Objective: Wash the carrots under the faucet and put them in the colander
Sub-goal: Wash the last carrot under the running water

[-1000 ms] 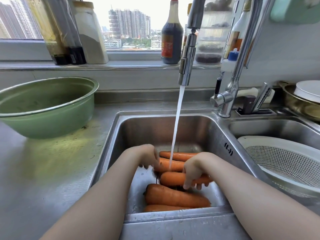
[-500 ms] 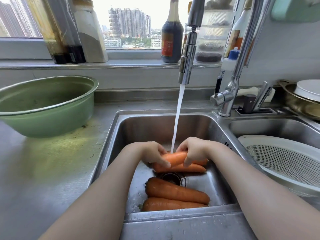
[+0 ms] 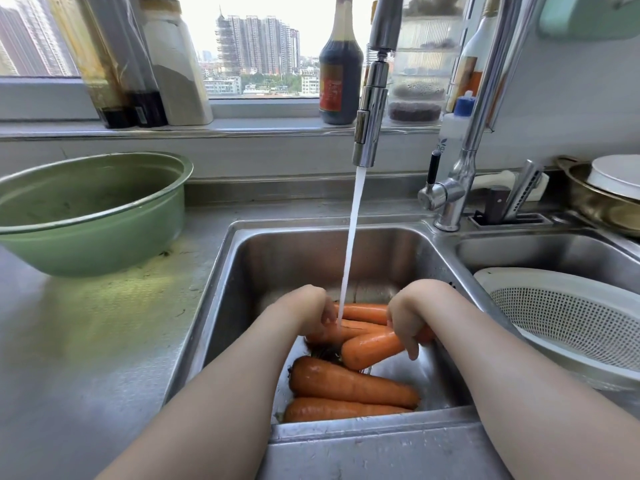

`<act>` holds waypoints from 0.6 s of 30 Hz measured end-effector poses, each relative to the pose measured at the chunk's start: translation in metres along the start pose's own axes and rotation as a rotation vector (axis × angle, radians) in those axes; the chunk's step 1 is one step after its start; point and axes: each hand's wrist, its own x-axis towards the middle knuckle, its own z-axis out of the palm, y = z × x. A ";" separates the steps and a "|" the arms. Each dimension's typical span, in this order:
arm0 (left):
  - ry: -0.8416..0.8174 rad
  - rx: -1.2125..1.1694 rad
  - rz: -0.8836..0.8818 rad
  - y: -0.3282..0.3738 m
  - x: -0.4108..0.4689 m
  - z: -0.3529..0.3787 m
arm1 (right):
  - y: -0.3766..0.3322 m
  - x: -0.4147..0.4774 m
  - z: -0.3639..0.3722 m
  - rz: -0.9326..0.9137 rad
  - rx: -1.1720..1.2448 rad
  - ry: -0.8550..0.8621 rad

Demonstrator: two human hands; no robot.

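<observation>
Several orange carrots lie in the steel sink (image 3: 242,271). My right hand (image 3: 405,317) grips a wet carrot (image 3: 370,348), tilted with its thick end toward me. My left hand (image 3: 315,313) is closed on another carrot (image 3: 349,332) right where the water stream (image 3: 351,244) from the faucet (image 3: 372,98) lands. One more carrot (image 3: 363,311) lies behind them, and two carrots (image 3: 349,384) (image 3: 332,410) rest at the sink's near wall. The white colander (image 3: 568,317) sits in the right basin with nothing visible in it.
A green basin (image 3: 90,213) stands on the counter at the left. Bottles and jars (image 3: 341,64) line the windowsill behind the faucet. A knife holder (image 3: 512,209) and a brass pot with a white lid (image 3: 609,192) are at the back right.
Both hands have dropped lower into the sink. The carrot in my right hand has swung from lying level under the stream to pointing its thick end toward me.
</observation>
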 end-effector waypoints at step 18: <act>-0.021 0.006 -0.251 -0.027 -0.009 -0.023 | -0.014 -0.001 0.003 -0.232 0.441 0.233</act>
